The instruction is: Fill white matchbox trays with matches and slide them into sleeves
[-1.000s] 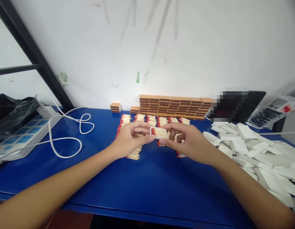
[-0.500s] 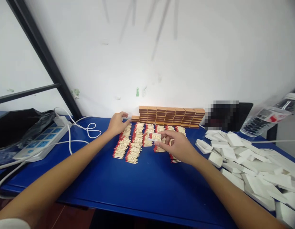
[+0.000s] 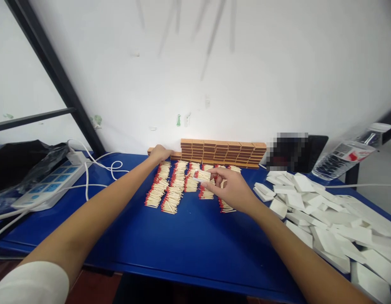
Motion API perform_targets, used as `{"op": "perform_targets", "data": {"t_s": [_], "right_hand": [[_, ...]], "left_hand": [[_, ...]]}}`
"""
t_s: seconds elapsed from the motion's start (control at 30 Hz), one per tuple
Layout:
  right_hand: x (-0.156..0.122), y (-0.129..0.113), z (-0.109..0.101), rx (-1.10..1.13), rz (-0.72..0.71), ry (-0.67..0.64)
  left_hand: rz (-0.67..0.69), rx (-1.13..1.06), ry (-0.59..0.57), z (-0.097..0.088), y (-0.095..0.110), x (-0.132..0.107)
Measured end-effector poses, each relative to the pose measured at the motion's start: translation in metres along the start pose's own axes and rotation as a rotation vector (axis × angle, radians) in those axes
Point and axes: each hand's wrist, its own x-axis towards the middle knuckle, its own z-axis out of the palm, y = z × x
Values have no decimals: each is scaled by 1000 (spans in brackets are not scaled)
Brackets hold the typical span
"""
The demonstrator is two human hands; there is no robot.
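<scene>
Between the thumb and fingers of my right hand (image 3: 235, 188) is a small white matchbox tray (image 3: 201, 175) with red-tipped matches in it, held above the match piles. My left hand (image 3: 160, 153) reaches to the low left end of the matchbox row, touching or just over an orange-brown matchbox (image 3: 176, 156). Its fingertips are mostly hidden behind the hand, so I cannot tell whether they grip anything. Below both hands, loose matches (image 3: 173, 192) lie in several columns on the blue table (image 3: 183, 249).
Stacked matchboxes (image 3: 222, 153) line the wall. Many white trays (image 3: 328, 223) are heaped at the right, near a tilted water bottle (image 3: 347, 158) and a dark, partly pixelated object (image 3: 314, 152). A power strip (image 3: 51, 185) with white cables and a black bag (image 3: 27, 164) sit at the left.
My left hand has moved on toward the wall and its fingers have lowered to the matchbox row. My right hand still holds the filled tray in nearly the same place.
</scene>
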Motion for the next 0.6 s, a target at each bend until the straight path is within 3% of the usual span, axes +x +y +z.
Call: {"op": "perform_targets", "data": {"t_s": [0.17,0.3,0.47,0.53,0.6], "right_hand": [[2,5,0,-18,-41,13],[3,9,0,-33,-46,29],[2,7,3,-43,-53,114],[1,4,4,-57,-68,174],[0,1,6,-68,-94,231]], "left_hand": [[-3,-102,23,6,6,-3],[40,-202,62,-2,2,-20],[236,-408,160,-16,-19,-78],[281,-468,106,-17,-24,-104],[300,-576,-55,-16,-25,-125]]}}
